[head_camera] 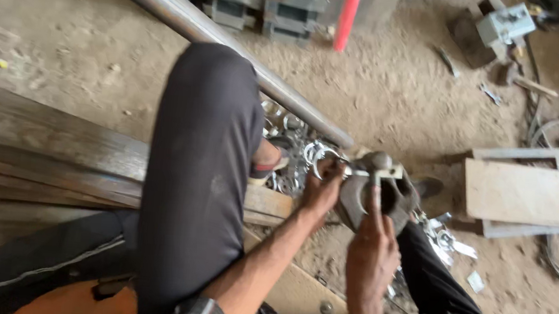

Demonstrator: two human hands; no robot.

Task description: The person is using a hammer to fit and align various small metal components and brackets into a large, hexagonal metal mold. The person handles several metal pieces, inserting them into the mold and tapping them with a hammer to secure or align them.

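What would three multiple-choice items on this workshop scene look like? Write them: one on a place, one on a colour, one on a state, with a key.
1. Where does the long steel pipe lie?
A. On the dirt floor beyond the raised knee
B. Across the wooden board
C. In the right hand

2. What colour is the upright pole at the top?
A. Blue
B. Red
C. Green

3. How is the grey metal tool held?
A. Lying untouched
B. By one hand only
C. By both hands

Key: 1 A, it runs over the dirt behind the knee. 2 B, plainly red. 3 C, the left hand and right hand both touch it.
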